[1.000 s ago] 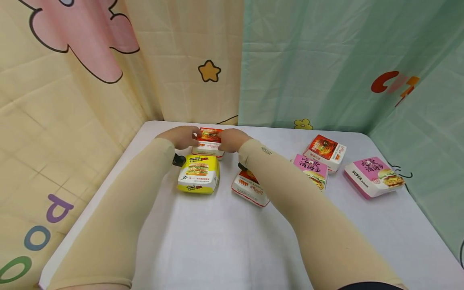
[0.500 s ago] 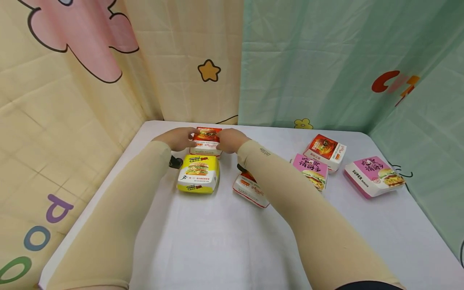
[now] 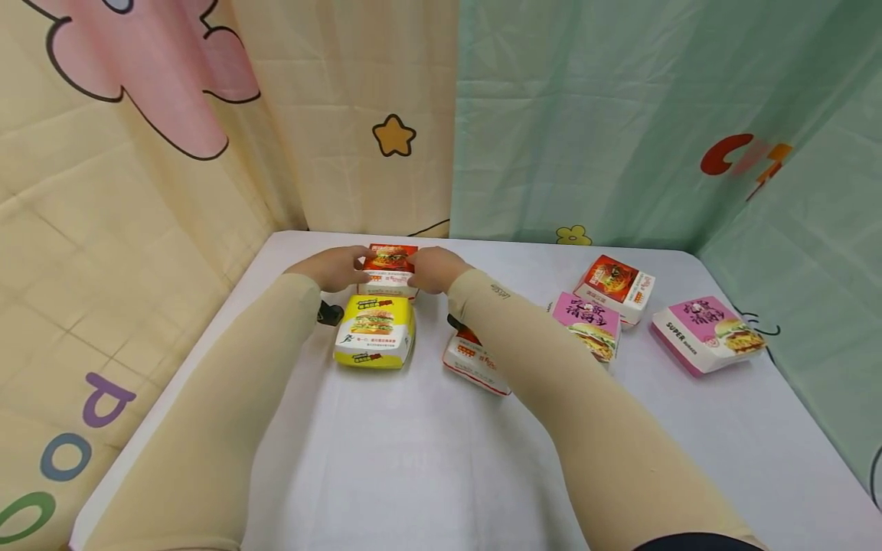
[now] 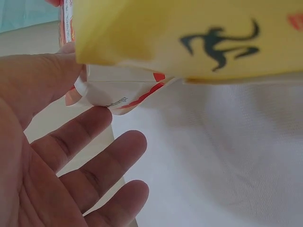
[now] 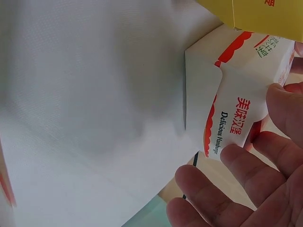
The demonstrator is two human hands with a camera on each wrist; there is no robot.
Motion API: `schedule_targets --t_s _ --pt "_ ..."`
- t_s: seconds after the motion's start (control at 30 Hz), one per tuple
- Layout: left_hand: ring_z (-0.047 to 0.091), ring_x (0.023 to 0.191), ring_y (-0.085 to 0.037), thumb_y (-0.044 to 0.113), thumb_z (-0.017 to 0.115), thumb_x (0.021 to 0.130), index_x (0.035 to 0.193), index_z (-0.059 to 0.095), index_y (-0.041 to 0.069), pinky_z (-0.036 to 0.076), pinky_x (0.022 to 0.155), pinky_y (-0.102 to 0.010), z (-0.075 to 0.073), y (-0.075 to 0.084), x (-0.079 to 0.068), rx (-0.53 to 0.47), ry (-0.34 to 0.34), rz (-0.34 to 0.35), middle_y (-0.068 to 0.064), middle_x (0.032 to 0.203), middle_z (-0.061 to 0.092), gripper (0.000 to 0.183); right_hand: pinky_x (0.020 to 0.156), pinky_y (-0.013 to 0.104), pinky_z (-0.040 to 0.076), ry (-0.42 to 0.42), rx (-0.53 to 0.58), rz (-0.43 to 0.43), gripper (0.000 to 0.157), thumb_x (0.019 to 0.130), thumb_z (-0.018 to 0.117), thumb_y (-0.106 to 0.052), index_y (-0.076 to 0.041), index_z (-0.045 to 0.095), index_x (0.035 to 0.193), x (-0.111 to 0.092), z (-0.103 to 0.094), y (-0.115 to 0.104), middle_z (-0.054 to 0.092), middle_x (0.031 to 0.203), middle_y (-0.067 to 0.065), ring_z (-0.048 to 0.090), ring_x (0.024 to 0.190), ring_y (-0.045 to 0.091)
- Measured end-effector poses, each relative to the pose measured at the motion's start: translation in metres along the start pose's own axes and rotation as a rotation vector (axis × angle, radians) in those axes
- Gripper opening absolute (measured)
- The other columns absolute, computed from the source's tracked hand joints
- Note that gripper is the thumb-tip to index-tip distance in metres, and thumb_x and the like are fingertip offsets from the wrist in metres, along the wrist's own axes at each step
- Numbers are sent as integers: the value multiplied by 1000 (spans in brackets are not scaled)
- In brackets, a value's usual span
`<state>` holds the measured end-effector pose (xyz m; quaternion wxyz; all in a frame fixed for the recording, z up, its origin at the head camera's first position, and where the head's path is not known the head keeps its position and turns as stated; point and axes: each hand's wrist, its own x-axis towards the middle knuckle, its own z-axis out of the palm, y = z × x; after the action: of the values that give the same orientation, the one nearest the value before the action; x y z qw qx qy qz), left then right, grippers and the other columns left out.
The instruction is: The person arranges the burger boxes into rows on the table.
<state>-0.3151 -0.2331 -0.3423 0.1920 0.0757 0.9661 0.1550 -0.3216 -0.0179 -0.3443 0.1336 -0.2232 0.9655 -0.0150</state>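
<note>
I have both hands at the far left part of the table [image 3: 386, 474], about eleven o'clock in the head view, with the red-and-white box [image 3: 387, 279] between them. It seems to rest on the cloth, just behind the yellow box [image 3: 374, 333], at roughly half past twelve from it; whether the two touch I cannot tell. The left hand [image 3: 331, 268] holds the box's nine o'clock end between thumb and fingers, and the right hand [image 3: 437, 269] holds the three o'clock end likewise. On both, the outer fingers spread loosely.

Over the last second the held box has slid slightly toward nine o'clock, while the yellow box has kept its place. I read that as a small alignment: the rear box now sits more squarely behind the front one, and this pair looks nearly settled.

The others look unmoved: a tilted box [image 3: 475, 369] at half past four from my grip, partly under the right sleeve [image 3: 544, 375], and a pink box [image 3: 589, 325] between three and four.
</note>
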Motion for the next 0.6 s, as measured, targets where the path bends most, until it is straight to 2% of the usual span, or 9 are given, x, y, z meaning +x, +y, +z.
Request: schedule_targets --t_s 0.33,0.6 --pt "52 133 -36 34 59 108 165 34 24 47 112 -61 1 1 -2 -21 -13 -29 -18 159 49 64 124 42 39 8 40 3 63 106 62 -39 -16 43 162 2 4 2 53 160 4 54 141 23" --pt "52 135 -37 35 59 108 166 33 25 46 113 -62 1 -1 -1 -3 -9 -19 -18 158 50 64 125 42 39 6 49 15 64 106 62 -39 -17 42 162 0 3 1 52 162 4 53 140 22"
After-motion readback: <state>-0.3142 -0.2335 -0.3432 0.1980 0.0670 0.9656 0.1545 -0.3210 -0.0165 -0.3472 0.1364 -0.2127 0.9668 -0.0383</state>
